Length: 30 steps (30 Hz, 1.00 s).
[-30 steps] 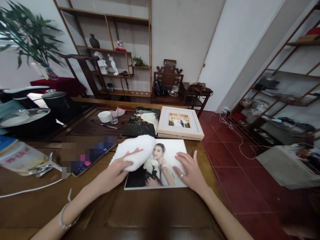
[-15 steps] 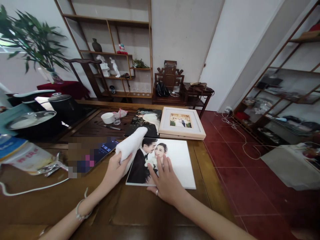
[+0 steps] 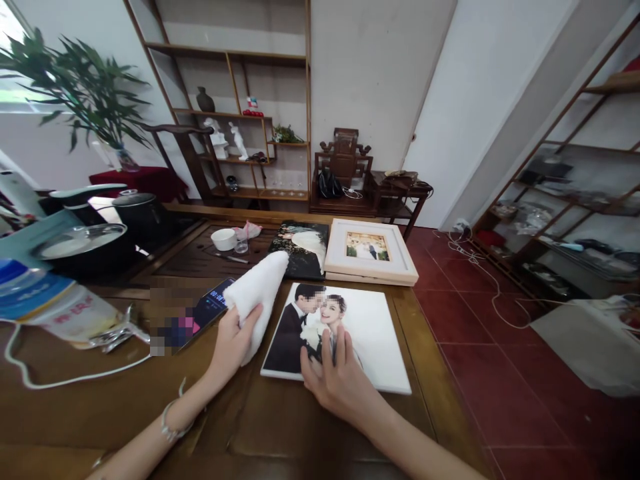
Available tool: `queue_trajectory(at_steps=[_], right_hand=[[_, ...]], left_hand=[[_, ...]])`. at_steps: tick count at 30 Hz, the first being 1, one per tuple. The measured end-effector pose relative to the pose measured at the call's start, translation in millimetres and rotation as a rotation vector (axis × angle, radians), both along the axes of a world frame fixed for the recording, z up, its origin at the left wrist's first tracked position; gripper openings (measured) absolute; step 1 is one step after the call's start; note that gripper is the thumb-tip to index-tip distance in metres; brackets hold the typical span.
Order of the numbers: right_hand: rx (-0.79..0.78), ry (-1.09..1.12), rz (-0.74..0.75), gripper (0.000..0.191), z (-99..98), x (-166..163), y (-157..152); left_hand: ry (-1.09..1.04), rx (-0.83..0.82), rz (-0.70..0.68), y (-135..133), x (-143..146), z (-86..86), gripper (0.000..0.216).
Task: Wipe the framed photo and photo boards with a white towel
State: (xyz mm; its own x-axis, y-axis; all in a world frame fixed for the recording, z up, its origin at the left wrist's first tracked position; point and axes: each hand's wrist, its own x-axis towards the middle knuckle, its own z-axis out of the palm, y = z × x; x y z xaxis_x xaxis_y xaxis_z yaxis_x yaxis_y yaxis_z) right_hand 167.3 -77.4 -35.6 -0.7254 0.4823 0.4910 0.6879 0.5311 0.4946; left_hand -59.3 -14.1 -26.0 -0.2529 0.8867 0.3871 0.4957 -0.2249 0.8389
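Both hands are reaching over the table [image 3: 115, 420]: the left hand [image 3: 235, 340] is gripping a white cloth [image 3: 260, 290], fingers and thumb closing around the fabric, while the right hand [image 3: 337, 380] is resting loosely spread fingers on the lower part of a photo print [image 3: 377, 333] of two people and is grasping nothing. At the far left, a black pot [image 3: 83, 243] with a clear lid is standing behind a blue-and-white packet [image 3: 55, 307], and a white cable [image 3: 75, 383] is curving in front of the packet. Next, a phone [image 3: 213, 305] is lying just left of the cloth, and a white cup [image 3: 223, 239] is standing on a dark tray [image 3: 195, 265]. The cloth is slanting up beside the photo print's left edge. That print is lying flat on the table, nearer than a dark print [image 3: 307, 252] and, farther right, a pale picture frame [image 3: 370, 268].
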Motion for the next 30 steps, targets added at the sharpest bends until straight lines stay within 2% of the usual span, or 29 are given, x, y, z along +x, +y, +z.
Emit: queue_trajectory(at_steps=[6,9,12,16,18,20,24,27,29,30], right_hand=[[0.011,-0.042,0.059,0.028,24.6,9,-10],[-0.016,-0.096,0.069,0.032,35.2,14,-12],[-0.037,-0.119,0.062,0.04,35.9,20,-11],[-0.036,0.006,0.044,0.035,35.6,31,-7],[-0.093,0.043,0.048,0.035,45.4,41,-5],[-0.19,0.106,0.054,0.041,64.1,54,-2],[-0.403,0.441,0.116,0.048,110.8,83,-4],[-0.378,0.979,-0.092,0.029,129.7,85,-17],[-0.338,1.456,-0.316,0.032,127.6,74,-28],[-0.327,1.7,-0.34,0.039,122.4,67,-33]], left_hand=[[-0.003,-0.009,0.014,2,0,-4.6,0.038],[0.008,0.005,-0.004,2,0,-4.3,0.036],[0.024,0.033,-0.022,1,2,-3.3,0.035],[0.051,0.064,-0.03,1,3,-3.7,0.035],[0.074,0.072,-0.033,1,4,-4.1,0.035],[0.101,0.08,-0.036,2,4,-4.3,0.034],[0.169,0.128,-0.043,1,4,-6.1,0.029],[0.236,0.195,-0.069,-8,5,-10.4,0.029],[0.28,0.242,-0.111,-17,7,-13.2,0.028],[0.31,0.278,-0.142,-23,10,-13.8,0.024]])
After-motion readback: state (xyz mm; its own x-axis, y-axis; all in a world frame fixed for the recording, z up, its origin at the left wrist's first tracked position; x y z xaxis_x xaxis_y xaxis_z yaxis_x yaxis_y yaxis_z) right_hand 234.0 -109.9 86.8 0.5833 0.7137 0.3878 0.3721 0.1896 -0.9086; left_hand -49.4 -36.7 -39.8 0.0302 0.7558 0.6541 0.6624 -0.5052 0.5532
